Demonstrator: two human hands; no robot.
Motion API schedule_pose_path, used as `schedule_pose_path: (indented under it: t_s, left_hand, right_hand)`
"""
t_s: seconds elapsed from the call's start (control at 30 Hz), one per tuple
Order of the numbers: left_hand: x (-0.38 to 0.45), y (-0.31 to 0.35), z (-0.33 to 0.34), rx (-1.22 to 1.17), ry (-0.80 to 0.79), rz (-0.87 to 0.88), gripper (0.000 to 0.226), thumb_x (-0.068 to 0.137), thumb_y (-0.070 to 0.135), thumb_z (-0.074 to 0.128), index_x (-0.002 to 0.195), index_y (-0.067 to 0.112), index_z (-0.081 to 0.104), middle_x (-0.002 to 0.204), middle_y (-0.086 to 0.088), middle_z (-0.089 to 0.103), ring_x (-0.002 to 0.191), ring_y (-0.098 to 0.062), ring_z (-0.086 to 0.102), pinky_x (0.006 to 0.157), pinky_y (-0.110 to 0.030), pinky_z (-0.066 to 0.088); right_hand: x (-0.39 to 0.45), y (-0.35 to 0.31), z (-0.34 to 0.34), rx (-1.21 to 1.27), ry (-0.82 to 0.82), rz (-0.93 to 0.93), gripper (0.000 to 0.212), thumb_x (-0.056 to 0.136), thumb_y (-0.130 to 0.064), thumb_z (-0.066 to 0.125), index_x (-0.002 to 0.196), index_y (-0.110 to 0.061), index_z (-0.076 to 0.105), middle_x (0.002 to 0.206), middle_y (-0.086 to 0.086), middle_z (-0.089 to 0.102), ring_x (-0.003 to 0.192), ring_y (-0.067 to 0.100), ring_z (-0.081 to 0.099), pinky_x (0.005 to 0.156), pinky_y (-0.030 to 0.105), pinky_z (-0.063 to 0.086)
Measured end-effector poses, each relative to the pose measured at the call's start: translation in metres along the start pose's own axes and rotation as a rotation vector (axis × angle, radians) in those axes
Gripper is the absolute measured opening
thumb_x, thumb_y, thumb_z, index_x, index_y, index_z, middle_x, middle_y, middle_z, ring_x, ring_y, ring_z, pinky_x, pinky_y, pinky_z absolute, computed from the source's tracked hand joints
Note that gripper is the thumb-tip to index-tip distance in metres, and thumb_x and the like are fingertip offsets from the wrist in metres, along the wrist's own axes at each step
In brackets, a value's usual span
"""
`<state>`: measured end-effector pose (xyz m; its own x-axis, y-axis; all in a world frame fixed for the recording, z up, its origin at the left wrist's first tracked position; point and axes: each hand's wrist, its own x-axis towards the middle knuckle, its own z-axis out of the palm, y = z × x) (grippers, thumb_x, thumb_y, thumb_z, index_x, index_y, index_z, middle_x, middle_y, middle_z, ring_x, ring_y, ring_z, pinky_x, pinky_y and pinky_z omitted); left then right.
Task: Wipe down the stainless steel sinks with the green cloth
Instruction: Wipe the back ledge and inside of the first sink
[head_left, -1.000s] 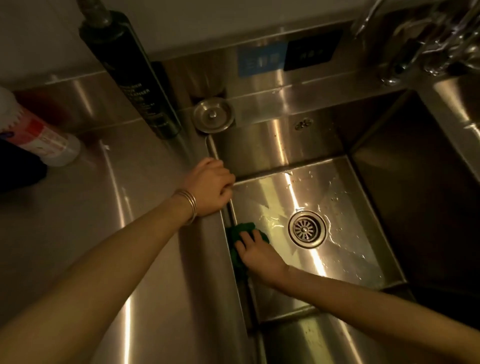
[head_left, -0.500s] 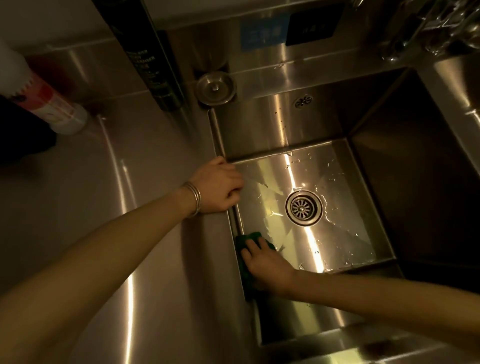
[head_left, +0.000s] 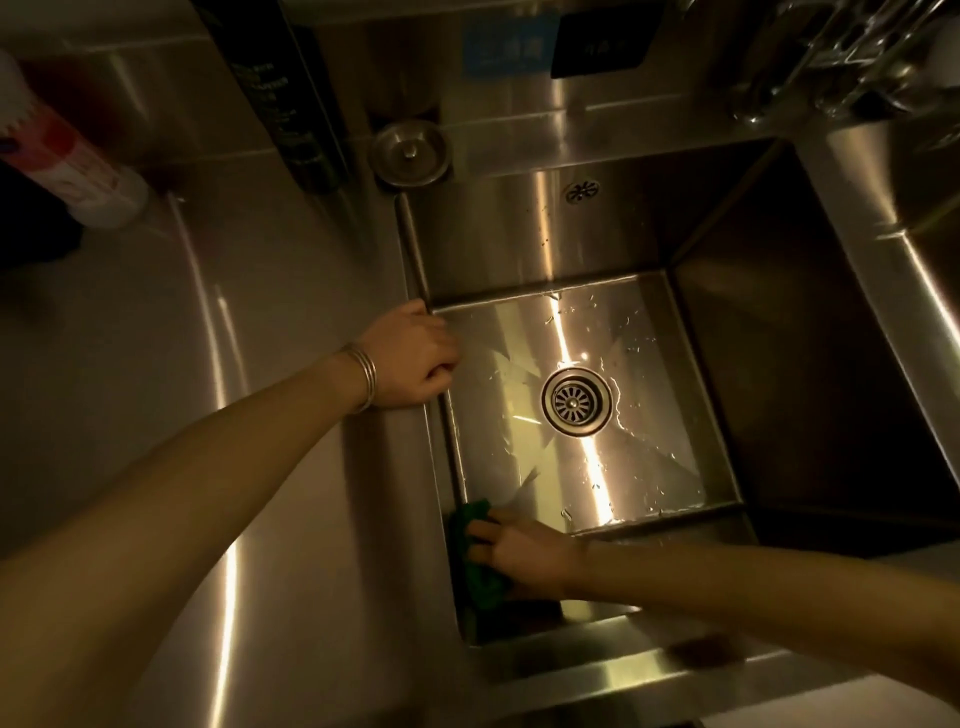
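I see my right hand (head_left: 524, 553) pressing the green cloth (head_left: 475, 558) flat-fingered against the sink (head_left: 571, 244) at its near-left corner. My left hand (head_left: 413, 361) curls over the left rim. Droplets remain across the floor; I judge most wiping is left.

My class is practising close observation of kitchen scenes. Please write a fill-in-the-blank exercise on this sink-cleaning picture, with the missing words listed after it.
1. The right hand presses a cloth whose colour is ____.
2. The cloth lies against the sink's ____ wall, at the near corner.
3. The round drain strainer sits in the sink's ____.
4. The left hand, with bangles on its wrist, rests on the sink's ____.

Missing words: green; left; floor; rim
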<state>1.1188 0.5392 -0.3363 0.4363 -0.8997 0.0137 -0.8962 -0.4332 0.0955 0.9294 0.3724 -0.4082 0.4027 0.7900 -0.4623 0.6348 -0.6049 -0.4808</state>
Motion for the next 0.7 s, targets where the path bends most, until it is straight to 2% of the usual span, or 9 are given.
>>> schedule_pose_path:
  t_s: [0.13, 0.23, 0.4, 0.5, 0.6, 0.7]
  left_hand:
    - [-0.001, -0.003, 0.002, 0.0, 0.006, -0.004, 0.028, 0.077, 0.029, 0.036, 0.061, 0.018, 0.057, 0.062, -0.002, 0.06, 0.06, -0.024, 0.055, 0.066, -0.031, 0.023]
    - [0.0, -0.002, 0.003, 0.01, 0.012, -0.01, 0.027, 0.078, 0.029, 0.036, 0.061, 0.018, 0.055, 0.063, -0.002, 0.06, 0.06, -0.024, 0.055, 0.067, -0.031, 0.024]
    - [-0.002, 0.002, 0.003, 0.029, -0.011, -0.042, 0.026, 0.077, 0.03, 0.037, 0.061, 0.02, 0.055, 0.062, 0.0, 0.059, 0.061, -0.022, 0.054, 0.069, -0.031, 0.03]
    - [0.0, 0.002, 0.001, 0.024, -0.007, -0.043, 0.026, 0.076, 0.03, 0.038, 0.06, 0.02, 0.055, 0.06, 0.0, 0.058, 0.059, -0.022, 0.053, 0.068, -0.031, 0.026]
    - [-0.001, 0.0, 0.002, 0.006, -0.001, -0.025, 0.025, 0.076, 0.031, 0.038, 0.06, 0.02, 0.054, 0.059, 0.001, 0.057, 0.057, -0.02, 0.05, 0.067, -0.03, 0.024]
    - [0.0, -0.007, 0.003, -0.003, 0.015, 0.003, 0.025, 0.076, 0.03, 0.038, 0.059, 0.02, 0.053, 0.058, 0.001, 0.054, 0.056, -0.019, 0.047, 0.065, -0.03, 0.023]
  right_hand:
    - [-0.001, 0.023, 0.009, 0.075, -0.15, -0.006, 0.05, 0.088, -0.012, 0.058, 0.135, -0.005, 0.045, 0.144, 0.016, 0.036, 0.13, 0.031, 0.037, 0.105, 0.033, 0.026]
    - [-0.025, 0.052, 0.021, 0.104, -0.246, 0.024, 0.044, 0.088, -0.009, 0.056, 0.132, -0.006, 0.049, 0.139, 0.016, 0.043, 0.124, 0.032, 0.044, 0.106, 0.037, 0.034]
    - [-0.07, 0.095, 0.025, 0.013, -0.396, 0.077, 0.039, 0.092, -0.012, 0.053, 0.131, -0.01, 0.05, 0.135, 0.011, 0.046, 0.125, 0.028, 0.043, 0.106, 0.038, 0.036]
    - [-0.051, 0.075, 0.02, -0.101, -0.334, -0.067, 0.038, 0.093, -0.012, 0.05, 0.131, -0.01, 0.049, 0.138, 0.013, 0.043, 0.129, 0.033, 0.035, 0.108, 0.044, 0.033]
    - [-0.001, 0.051, 0.021, -0.084, -0.145, -0.179, 0.04, 0.09, -0.008, 0.053, 0.13, -0.007, 0.05, 0.139, 0.017, 0.042, 0.127, 0.038, 0.035, 0.105, 0.044, 0.034]
    - [0.037, 0.061, 0.008, -0.076, 0.015, -0.065, 0.042, 0.088, -0.007, 0.054, 0.13, -0.008, 0.05, 0.142, 0.016, 0.039, 0.129, 0.04, 0.033, 0.104, 0.042, 0.032]
